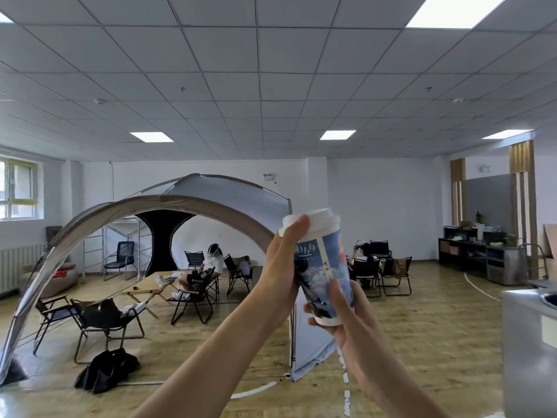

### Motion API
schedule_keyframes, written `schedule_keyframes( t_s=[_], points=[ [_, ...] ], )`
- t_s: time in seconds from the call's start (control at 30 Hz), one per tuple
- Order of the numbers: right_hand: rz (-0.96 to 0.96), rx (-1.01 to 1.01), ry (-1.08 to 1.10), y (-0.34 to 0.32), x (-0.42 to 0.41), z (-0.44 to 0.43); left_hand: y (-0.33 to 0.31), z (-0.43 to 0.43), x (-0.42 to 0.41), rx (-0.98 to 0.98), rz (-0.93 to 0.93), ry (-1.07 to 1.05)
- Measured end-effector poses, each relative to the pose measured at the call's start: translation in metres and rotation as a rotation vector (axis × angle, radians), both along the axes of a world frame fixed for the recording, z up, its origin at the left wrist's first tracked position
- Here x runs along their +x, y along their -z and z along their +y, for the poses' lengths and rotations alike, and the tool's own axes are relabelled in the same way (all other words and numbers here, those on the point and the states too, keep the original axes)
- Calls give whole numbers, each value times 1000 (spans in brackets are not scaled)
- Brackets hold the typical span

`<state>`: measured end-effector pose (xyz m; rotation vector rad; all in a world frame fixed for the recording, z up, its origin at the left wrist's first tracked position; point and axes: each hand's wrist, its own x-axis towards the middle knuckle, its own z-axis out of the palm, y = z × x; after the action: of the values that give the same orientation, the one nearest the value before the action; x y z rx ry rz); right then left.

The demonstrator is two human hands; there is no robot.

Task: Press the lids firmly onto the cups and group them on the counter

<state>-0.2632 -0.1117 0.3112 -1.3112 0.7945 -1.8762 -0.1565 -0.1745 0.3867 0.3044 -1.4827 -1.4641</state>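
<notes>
The cup (327, 267) is held up in the air in front of the person, well above the floor and apart from the counter (524, 342) at the right edge. It is a tall, tapered paper cup, tilted with its top leaning a little to the left. Its wall bears a smooth blue and white print with a pink patch, and its foot is plain white. The lid (316, 220) is white, domed plastic and sits on the rim; whether it is fully seated cannot be told.

The left hand (281, 263) grips the cup's upper wall, with the thumb reaching up against the lid's edge. The right hand (346, 315) holds the lower part, thumb laid across the print and fingers curled under the foot.

The lettering on the cup is blurred and partly covered by the left hand. The left fingers are hidden behind the cup. The counter is dull metal with square corners, cut off by the frame. A round basin (551, 297) set in it shows only in part.
</notes>
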Motion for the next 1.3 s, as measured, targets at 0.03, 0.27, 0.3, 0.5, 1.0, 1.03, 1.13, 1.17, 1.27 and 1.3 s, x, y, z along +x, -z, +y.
schedule_keyframes(
  t_s=[0.03, 0.27, 0.3, 0.5, 1.0, 1.03, 1.13, 1.17, 1.27, 1.3],
  points=[
    [1, -8, 18, 0, -1, 0, 1, -1, -1, -4, 4, -9],
    [-98, -1, -124, 4, 2, -4, -1, 4, 5, 9, -21, 58],
    [-88, -5, -94, 4, 2, -5, -1, 2, 2, 0, -24, 14],
    [-46, 4, -137, -1, 1, 0, 2, -3, 2, -62, -27, 10],
    [177, 1, 52, -2, 4, -5, -2, -5, 0, 1, -5, -70],
    [194, -13, 99, -1, 4, -6, -1, -5, -1, -5, -4, -75],
    [174, -50, 114, -2, 0, -7, 1, -4, 2, -4, -23, -51],
    [142, -37, 58, -4, -1, -6, 2, -4, 5, -14, -26, -22],
    [84, 31, -141, -3, -3, -4, 2, -7, 11, -33, -23, 60],
    [87, 36, -147, -1, -3, -4, 2, -6, 11, -34, -13, 45]
  ],
)
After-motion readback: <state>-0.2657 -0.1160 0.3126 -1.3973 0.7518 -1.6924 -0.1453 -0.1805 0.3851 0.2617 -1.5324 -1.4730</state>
